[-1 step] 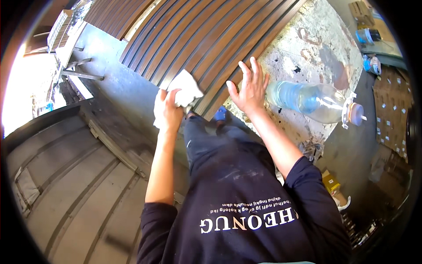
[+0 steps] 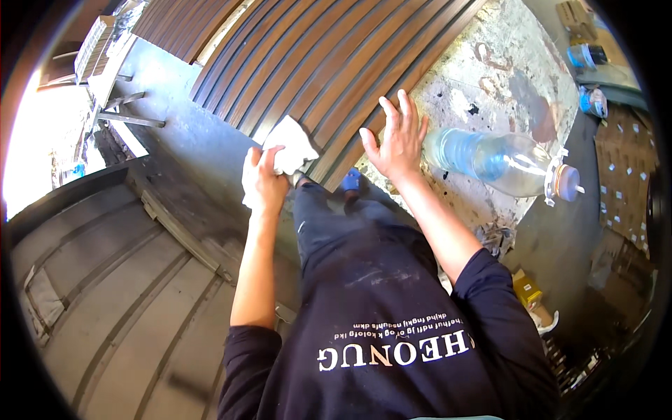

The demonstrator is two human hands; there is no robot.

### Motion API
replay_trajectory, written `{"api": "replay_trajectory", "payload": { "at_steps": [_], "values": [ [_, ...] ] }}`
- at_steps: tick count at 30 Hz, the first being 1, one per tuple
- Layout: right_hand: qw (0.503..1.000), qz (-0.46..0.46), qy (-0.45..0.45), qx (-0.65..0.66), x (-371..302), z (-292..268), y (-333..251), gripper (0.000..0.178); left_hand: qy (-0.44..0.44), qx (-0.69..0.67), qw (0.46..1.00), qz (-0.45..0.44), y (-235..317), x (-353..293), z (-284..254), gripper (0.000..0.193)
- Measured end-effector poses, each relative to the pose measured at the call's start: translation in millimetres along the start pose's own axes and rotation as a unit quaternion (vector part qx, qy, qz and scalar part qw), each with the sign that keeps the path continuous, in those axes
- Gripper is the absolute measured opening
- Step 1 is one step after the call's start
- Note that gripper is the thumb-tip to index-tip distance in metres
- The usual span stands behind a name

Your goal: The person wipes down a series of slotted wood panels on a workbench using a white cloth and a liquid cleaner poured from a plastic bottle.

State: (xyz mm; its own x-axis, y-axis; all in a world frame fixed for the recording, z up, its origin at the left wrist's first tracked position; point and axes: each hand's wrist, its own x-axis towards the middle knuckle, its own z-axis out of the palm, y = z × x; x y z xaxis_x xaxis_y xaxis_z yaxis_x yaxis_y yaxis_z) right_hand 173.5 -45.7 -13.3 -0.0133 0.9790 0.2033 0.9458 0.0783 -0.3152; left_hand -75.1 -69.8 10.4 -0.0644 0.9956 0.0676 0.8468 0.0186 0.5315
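Observation:
My left hand (image 2: 264, 178) is closed on a white cloth (image 2: 290, 145), whose loose part spreads over the near end of a brown slatted wood panel (image 2: 315, 77) with dark grooves. Over the panel's right edge, my right hand (image 2: 397, 136) is open, its fingers spread and holding nothing. Whether its palm touches the panel, I cannot tell. Just right of that hand, a large clear plastic bottle (image 2: 490, 159) lies on its side, cap end to the right, with bluish liquid showing inside.
The bottle lies on a stained pale tabletop (image 2: 507, 77). A second slatted panel (image 2: 183, 26) is at the upper left. Brown cartons (image 2: 625, 178) stand at the right, near a small yellow box (image 2: 526, 288). Dark metal sheeting (image 2: 133, 280) fills the lower left.
My left hand and the cloth have shifted slightly left and toward me. My right hand and the bottle look the same.

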Motion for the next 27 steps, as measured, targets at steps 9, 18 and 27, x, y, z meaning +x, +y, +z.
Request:
{"api": "replay_trajectory", "payload": {
  "at_steps": [9,18,27],
  "values": [
    [1.0,-0.011,0.001,0.006,2.0,0.7,-6.4,0.068,0.003,0.031,0.994,0.108,44.7,78.9,33.7,0.038],
    [0.999,0.023,-0.041,0.001,-1.0,-2.3,-3.7,0.069,-0.074,0.073,0.98,-0.168,-77.1,-70.5,-39.5,0.025],
    [1.0,-0.001,-0.028,-0.003,0.9,0.7,-7.9,0.069,0.075,0.065,0.987,0.128,14.0,20.2,10.7,0.043]
  ]
}}
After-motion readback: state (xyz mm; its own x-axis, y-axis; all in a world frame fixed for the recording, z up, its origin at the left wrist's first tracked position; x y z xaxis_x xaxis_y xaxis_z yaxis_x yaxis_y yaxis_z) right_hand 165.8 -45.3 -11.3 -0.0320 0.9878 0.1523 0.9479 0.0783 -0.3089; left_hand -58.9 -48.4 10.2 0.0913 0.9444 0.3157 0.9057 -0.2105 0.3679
